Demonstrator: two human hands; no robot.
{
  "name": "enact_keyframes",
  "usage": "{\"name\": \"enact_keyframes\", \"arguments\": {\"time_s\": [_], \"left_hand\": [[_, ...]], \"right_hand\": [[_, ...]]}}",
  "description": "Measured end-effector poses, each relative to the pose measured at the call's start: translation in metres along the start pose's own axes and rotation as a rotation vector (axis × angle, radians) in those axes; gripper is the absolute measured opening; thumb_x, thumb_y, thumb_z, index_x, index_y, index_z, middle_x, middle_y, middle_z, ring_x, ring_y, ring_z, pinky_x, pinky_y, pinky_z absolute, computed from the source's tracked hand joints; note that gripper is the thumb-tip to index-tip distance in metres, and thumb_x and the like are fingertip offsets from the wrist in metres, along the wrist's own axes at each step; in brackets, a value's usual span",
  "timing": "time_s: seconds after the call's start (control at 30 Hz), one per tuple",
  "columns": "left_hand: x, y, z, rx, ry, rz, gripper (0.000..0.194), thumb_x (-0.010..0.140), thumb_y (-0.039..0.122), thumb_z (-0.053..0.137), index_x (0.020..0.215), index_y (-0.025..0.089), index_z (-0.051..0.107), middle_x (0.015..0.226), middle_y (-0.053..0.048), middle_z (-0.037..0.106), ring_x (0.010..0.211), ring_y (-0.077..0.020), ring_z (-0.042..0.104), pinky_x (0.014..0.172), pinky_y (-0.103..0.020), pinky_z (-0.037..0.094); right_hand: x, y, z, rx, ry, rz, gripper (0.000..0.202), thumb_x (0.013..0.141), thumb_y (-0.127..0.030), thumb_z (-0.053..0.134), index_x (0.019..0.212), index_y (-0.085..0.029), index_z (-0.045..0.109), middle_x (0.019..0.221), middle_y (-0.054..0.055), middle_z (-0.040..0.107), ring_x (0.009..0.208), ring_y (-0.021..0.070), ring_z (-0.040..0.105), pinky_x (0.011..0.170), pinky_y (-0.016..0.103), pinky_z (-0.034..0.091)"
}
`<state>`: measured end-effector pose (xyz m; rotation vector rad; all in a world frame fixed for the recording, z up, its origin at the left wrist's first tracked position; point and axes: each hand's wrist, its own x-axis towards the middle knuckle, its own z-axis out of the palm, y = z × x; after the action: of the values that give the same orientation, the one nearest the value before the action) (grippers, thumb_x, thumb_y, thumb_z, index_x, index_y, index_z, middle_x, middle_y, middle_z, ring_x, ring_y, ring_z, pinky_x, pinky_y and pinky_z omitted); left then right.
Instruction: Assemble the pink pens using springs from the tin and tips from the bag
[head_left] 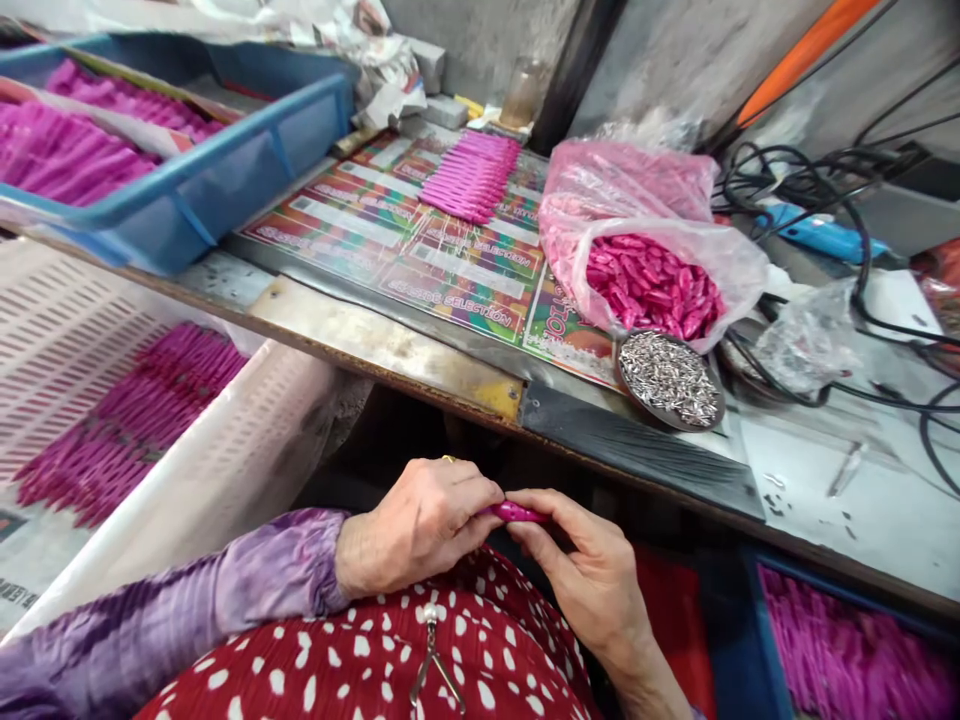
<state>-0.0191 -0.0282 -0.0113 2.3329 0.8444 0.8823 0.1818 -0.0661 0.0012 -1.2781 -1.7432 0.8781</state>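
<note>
Head view: pink piece (519, 512) in the pinch of left hand (424, 522) and right hand (589, 562), its left end hidden

Over there, a blotchy grey wall (480, 50) backs the worn bench (390, 345); a dark post (580, 75) stands at the far edge.

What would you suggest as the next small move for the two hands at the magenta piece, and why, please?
I would probably have the left hand and right hand press lightly toward each other along the glossy magenta piece: they pinch it from opposite ends, so a push should run along its length. Part of it is hidden in the grip, so gentleness seems wise.
</note>
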Motion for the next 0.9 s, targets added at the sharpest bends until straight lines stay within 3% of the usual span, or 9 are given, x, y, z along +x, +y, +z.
{"name": "enact_keyframes", "arguments": {"time_s": [0.5,0.67,0.8,0.9], "left_hand": [[-0.001,0.001,0.000,0.023,-0.026,-0.006,0.021,0.100,0.019,0.052,0.091,0.011,0.069,0.076,-0.004,0.069,0.067,-0.0168,0.065,0.064,-0.027,0.048],[0.005,-0.001,-0.002,0.022,0.014,0.032,0.016,0.098,0.016,0.054,0.093,0.012,0.068,0.078,-0.004,0.069,0.067,-0.0158,0.064,0.064,-0.027,0.048],[0.014,-0.006,-0.003,0.019,0.083,0.073,0.012,0.097,0.015,0.056,0.095,0.016,0.067,0.081,-0.003,0.069,0.067,-0.0152,0.063,0.064,-0.027,0.046],[0.022,-0.010,-0.006,0.040,0.113,0.099,0.009,0.097,0.014,0.057,0.096,0.018,0.066,0.082,-0.002,0.069,0.067,-0.0148,0.062,0.062,-0.026,0.045]], "right_hand": [[-0.001,0.004,0.002,0.013,0.019,-0.009,0.008,0.091,-0.020,0.073,0.096,-0.024,0.077,0.085,-0.005,0.079,0.072,0.0103,0.074,0.071,0.012,0.057],[0.002,-0.001,0.003,-0.008,0.046,-0.041,0.010,0.092,-0.018,0.070,0.100,-0.023,0.075,0.088,-0.002,0.079,0.076,0.0127,0.075,0.074,0.016,0.059],[0.009,-0.011,-0.012,-0.134,0.090,-0.150,0.018,0.093,-0.022,0.071,0.112,-0.021,0.072,0.096,0.001,0.079,0.082,0.0145,0.075,0.075,0.019,0.060],[0.017,-0.014,-0.039,-0.310,0.166,-0.180,0.017,0.096,-0.024,0.067,0.113,-0.020,0.071,0.086,0.000,0.075,0.072,0.0135,0.071,0.067,0.020,0.058]]}}
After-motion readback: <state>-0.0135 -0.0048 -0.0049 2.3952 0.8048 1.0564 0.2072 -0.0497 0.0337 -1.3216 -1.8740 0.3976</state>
